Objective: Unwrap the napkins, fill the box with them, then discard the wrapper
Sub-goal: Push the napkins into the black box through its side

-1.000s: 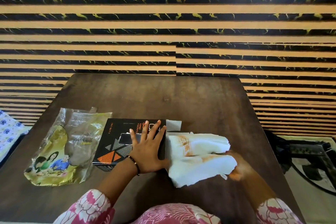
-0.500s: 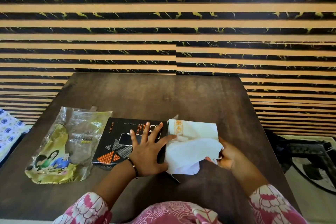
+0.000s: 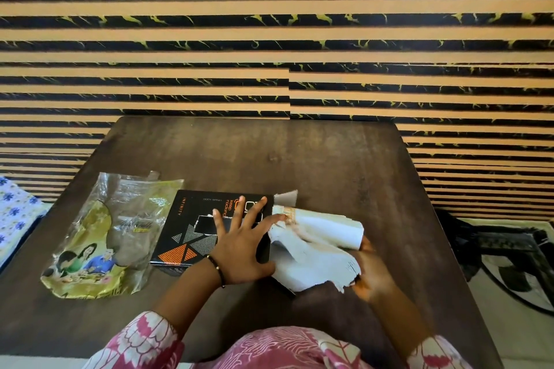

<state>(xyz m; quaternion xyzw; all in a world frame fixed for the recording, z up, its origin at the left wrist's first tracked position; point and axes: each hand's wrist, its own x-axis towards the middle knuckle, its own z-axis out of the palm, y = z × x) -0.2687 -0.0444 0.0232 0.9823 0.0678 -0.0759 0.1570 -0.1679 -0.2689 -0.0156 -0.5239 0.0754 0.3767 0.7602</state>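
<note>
White napkins (image 3: pixel 314 244) bent, orange-printed edge, beside black box (image 3: pixel 195 231)

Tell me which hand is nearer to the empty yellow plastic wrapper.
Left. The left hand presses the black box beside the wrapper; the right hand holds napkins farther away.

Napkins (image 3: pixel 314 246) now bunched lower, rightward.
</note>
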